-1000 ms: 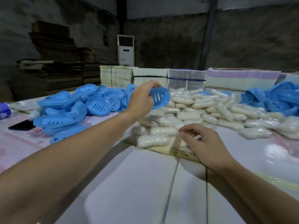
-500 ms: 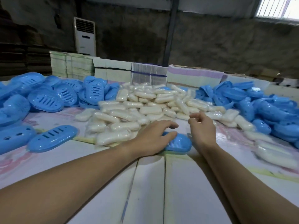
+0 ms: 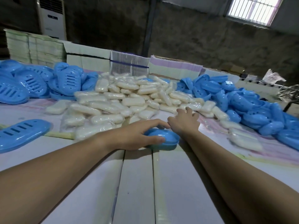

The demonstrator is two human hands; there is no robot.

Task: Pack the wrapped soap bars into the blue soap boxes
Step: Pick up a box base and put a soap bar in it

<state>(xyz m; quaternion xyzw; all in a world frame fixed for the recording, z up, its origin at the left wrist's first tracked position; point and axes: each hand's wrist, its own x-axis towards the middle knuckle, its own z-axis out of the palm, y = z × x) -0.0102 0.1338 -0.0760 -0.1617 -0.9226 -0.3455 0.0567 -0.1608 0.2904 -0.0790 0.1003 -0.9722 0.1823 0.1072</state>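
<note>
A closed blue soap box [image 3: 166, 139] lies on the white table [image 3: 135, 183] in front of me. My left hand [image 3: 139, 135] rests over its left end, thumb along the near edge and fingers curved across the top. My right hand [image 3: 184, 120] reaches past it with spread fingers toward the heap of wrapped soap bars [image 3: 123, 101], holding nothing. A pile of slotted blue box halves [image 3: 32, 83] lies at the left. Another pile of blue box halves [image 3: 242, 102] lies at the right.
One slotted blue lid [image 3: 21, 133] lies alone at the near left. Stacks of flat cartons [image 3: 97, 57] line the table's far edge. A white standing air conditioner [image 3: 51, 16] stands behind them. Loose soap bars [image 3: 242, 139] lie at the near right.
My left hand brought a blue box half from the left pile down to the table in front of me. My right hand left the near soap bars and stretched forward toward the heap.
</note>
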